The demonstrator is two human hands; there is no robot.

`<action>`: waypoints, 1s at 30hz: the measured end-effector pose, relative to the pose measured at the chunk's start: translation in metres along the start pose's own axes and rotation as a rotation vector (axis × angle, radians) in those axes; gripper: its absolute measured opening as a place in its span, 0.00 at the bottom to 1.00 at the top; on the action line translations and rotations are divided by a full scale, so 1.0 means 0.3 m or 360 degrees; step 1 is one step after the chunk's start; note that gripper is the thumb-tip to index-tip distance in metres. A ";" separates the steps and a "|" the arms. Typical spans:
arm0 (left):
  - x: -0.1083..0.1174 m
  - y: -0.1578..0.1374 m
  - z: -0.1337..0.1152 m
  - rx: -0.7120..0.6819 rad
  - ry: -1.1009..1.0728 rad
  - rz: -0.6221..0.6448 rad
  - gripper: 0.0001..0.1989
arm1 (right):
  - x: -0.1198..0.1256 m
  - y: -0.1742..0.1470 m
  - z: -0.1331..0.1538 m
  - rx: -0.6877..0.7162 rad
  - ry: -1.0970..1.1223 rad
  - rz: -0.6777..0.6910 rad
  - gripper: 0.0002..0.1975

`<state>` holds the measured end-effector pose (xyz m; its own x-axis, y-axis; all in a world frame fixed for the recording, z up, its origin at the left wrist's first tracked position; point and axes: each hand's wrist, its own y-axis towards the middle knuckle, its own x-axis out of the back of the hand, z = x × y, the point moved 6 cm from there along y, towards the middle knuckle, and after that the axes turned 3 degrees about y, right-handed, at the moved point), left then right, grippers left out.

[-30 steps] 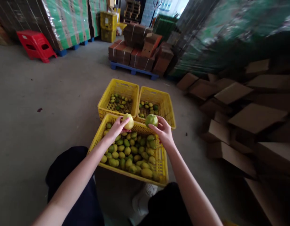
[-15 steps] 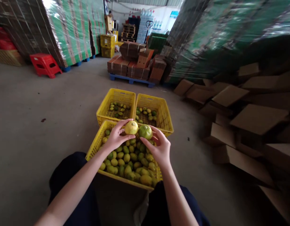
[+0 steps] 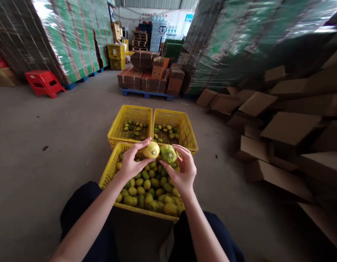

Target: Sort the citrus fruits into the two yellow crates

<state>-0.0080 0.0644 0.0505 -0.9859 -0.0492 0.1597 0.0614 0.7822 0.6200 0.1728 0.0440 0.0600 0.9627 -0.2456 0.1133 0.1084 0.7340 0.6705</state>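
Side-by-side inspection, I judge: my left grip [image 3: 131, 162] is clamped on a yellow fruit [image 3: 152, 150], my right grip [image 3: 186, 171] on a green fruit [image 3: 168, 153] — both above the front crate [image 3: 111, 167]. The next move calls for steady pinches.

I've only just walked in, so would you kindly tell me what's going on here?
A person is holding up two fruits close together: a yellow fruit in the left hand and a greener fruit in the right hand. Both are above the front crate, which holds many yellow and green fruits. Just beyond, the back left crate and back right crate hold far fewer.
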 end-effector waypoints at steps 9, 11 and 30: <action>0.018 0.002 -0.011 0.0214 -0.0158 -0.0092 0.23 | -0.003 -0.003 -0.003 -0.0057 0.0040 0.0015 0.25; 0.022 0.010 0.000 0.0290 -0.0087 0.0004 0.29 | -0.004 0.002 -0.014 -0.0216 0.0086 0.0046 0.26; -0.069 -0.080 0.186 0.1795 -0.0412 0.0371 0.29 | -0.117 -0.110 -0.215 -0.2045 0.0805 0.0317 0.22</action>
<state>0.0023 0.0814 -0.0105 -0.9792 0.1934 -0.0615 0.2001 0.8685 -0.4536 0.1513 0.0691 -0.0134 0.9428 -0.0192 -0.3328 -0.1558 0.8572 -0.4908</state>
